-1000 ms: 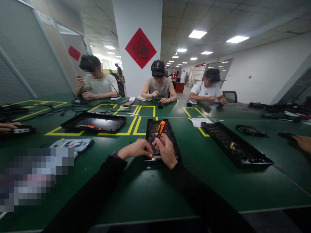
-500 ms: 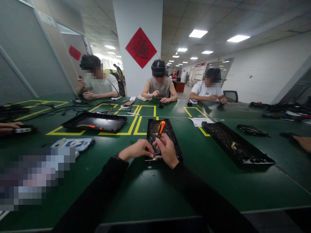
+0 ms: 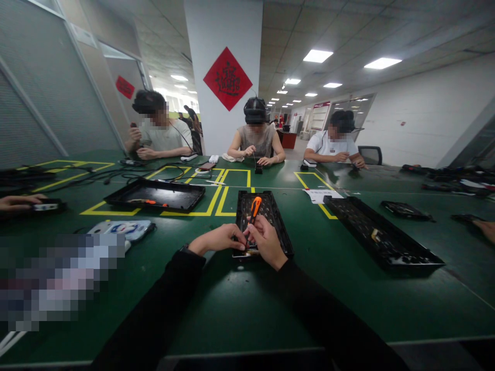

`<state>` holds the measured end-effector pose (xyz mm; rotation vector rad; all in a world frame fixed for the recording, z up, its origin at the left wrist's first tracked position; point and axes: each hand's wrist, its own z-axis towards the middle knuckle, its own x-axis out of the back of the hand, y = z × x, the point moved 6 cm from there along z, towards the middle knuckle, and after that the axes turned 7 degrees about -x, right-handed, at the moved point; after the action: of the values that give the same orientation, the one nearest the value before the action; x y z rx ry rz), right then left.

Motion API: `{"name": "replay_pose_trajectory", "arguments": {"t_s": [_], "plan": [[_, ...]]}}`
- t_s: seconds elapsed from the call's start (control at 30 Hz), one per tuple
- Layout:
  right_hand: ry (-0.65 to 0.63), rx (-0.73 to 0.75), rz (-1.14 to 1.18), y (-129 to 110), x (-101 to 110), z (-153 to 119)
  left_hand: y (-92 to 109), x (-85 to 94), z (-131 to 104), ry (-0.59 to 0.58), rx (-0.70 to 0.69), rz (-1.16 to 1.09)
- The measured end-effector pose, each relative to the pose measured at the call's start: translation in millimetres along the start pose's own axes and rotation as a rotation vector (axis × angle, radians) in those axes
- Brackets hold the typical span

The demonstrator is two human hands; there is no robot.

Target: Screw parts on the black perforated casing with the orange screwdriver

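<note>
My right hand (image 3: 266, 241) is closed around a screwdriver (image 3: 256, 207) with an orange and black handle. The handle leans up and slightly away, its tip pointing down into the near end of a black rectangular plastic casing (image 3: 275, 208). Beside the tip, my left hand (image 3: 221, 240) is pinched, thumb and fingertips together; what lies between them is too small to make out. A small pale piece (image 3: 253, 253) shows at the casing's near edge, partly behind my right hand. The screwdriver's tip is hidden by my fingers.
Left lies a black tray (image 3: 178, 198) with orange-marked items; right, a long black casing (image 3: 390, 237) and a smaller black part (image 3: 406, 210). A blue-white pouch (image 3: 135, 229) is near left. Cables (image 3: 85, 178) cross the far left. Several people work around the green table (image 3: 247, 314).
The view has shifted slightly, so everything sits a little lower and further right. The screwdriver's handle leans a bit differently; both hands keep their places at the casing's near end.
</note>
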<state>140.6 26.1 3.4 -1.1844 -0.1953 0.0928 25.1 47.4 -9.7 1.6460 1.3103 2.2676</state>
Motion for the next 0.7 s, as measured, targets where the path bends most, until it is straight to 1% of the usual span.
{"name": "replay_pose_trajectory", "arguments": {"t_s": [0.13, 0.27, 0.37, 0.47, 0.53, 0.7], "plan": [[0.012, -0.008, -0.005, -0.8, 0.6, -0.4, -1.2, 2.3, -1.6, 0.04, 0.022, 0.009], [0.009, -0.016, -0.004, -2.1, 0.4, -0.6, -1.4, 1.2, -3.7, 0.077, -0.012, 0.009], [0.007, -0.013, 0.005, -1.5, 0.3, -0.4, -4.0, -0.7, -5.7, 0.141, -0.022, 0.024], [-0.001, -0.018, 0.02, 0.1, -0.3, 0.0, -7.8, -2.7, -7.6, 0.213, 0.001, 0.037], [-0.008, -0.021, 0.027, 0.8, -0.9, 0.2, -8.9, -4.6, -7.9, 0.225, 0.01, 0.039], [-0.017, -0.022, 0.036, 1.2, -1.8, -0.3, -8.1, -6.6, -7.6, 0.201, 0.005, 0.044]]}}
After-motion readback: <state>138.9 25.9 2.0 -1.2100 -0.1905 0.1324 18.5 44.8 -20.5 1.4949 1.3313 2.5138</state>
